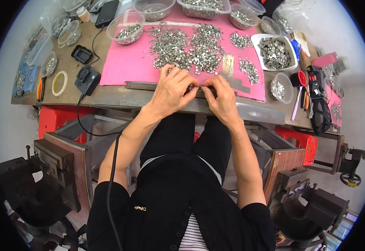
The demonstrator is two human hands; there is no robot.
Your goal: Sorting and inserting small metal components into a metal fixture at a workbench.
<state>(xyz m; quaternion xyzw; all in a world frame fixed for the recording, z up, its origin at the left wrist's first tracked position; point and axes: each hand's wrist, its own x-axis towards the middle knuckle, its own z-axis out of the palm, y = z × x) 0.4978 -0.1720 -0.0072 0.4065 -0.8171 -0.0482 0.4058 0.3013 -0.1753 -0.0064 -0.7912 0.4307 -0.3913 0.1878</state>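
At the bench's front edge, my left hand [172, 89] is closed, thumb and fingertips pinched together. Close to its right, my right hand [222, 98] is pinched in the same way, the fingertips of both almost meeting. Whatever lies between them is too small and too covered to make out. Both hands rest over a long flat metal bar [138, 85] along the front of a pink mat [117, 65]. Just beyond the fingers spread loose piles of small silvery metal pieces [207, 49]. A patch of thin gold-coloured pieces [228, 65] lies past my right hand.
Clear plastic bowls [126, 28] of metal pieces line the far side; a white square tray [295, 62] stands right. A black charger [87, 78], its cable and a tape ring [60, 83] lie left. Red stools [57, 119] and dark vises [50, 167] flank my legs.
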